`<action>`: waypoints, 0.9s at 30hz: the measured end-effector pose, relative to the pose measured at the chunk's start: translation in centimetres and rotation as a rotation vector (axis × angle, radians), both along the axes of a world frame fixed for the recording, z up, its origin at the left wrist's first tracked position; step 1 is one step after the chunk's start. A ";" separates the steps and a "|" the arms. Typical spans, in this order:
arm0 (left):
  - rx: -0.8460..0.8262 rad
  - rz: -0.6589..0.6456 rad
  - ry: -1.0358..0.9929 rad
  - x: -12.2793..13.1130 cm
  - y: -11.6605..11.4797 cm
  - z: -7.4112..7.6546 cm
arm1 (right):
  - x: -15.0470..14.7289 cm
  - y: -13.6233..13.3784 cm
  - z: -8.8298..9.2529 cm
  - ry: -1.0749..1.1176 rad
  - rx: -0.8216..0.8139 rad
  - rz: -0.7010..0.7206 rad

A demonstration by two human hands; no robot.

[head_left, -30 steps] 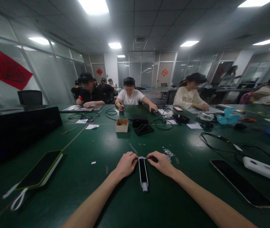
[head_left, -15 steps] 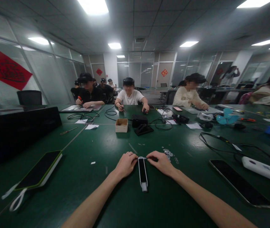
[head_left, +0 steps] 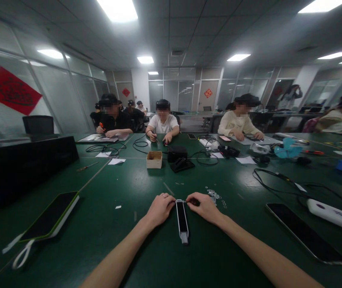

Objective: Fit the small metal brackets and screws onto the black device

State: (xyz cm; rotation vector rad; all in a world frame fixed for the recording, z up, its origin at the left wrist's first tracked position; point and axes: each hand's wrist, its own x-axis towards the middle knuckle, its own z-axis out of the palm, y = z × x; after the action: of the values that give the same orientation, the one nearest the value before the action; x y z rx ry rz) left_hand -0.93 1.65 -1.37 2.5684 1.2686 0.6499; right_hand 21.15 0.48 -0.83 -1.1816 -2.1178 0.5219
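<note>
A slim, long object with a black face and a pale frame (head_left: 182, 218) lies on the green table in front of me, its grey block-like end pointing towards me. My left hand (head_left: 160, 209) is closed in a pinch at the left of its far end. Opposite, my right hand (head_left: 203, 208) pinches at the right of the same end, thumb and forefinger together. A thin pale bar spans the gap between the fingertips, too small to name. Just beyond my right hand lies a scatter of small metal pieces (head_left: 214, 194), some ring-shaped.
A phone (head_left: 304, 232) and a white power strip (head_left: 336, 214) lie to the right, a green-edged device (head_left: 49, 216) with a strap to the left. Farther off stand a small open box (head_left: 154, 161) and a black case (head_left: 177, 153). Co-workers sit across the table.
My hands stay at the object's far end; the right fingers have shifted slightly. Across the table, a co-worker's hand has moved inward, towards their other hand.
</note>
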 end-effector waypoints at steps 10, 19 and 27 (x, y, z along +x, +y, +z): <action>0.002 0.015 0.025 -0.1 0.0 0.3 | 0.4 -0.1 0.4 -0.018 -0.035 0.066; 0.007 -0.011 0.048 -0.3 0.1 0.4 | 0.6 0.2 -0.4 -0.029 0.119 0.261; 0.019 -0.043 0.060 -0.5 0.1 0.6 | 0.2 0.1 -0.5 -0.148 0.415 0.311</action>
State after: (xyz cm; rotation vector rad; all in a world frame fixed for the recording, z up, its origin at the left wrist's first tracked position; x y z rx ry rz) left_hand -1.39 1.78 -0.75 2.6409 1.2275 0.5841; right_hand 21.36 0.53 -1.32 -0.6809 -2.4026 0.1138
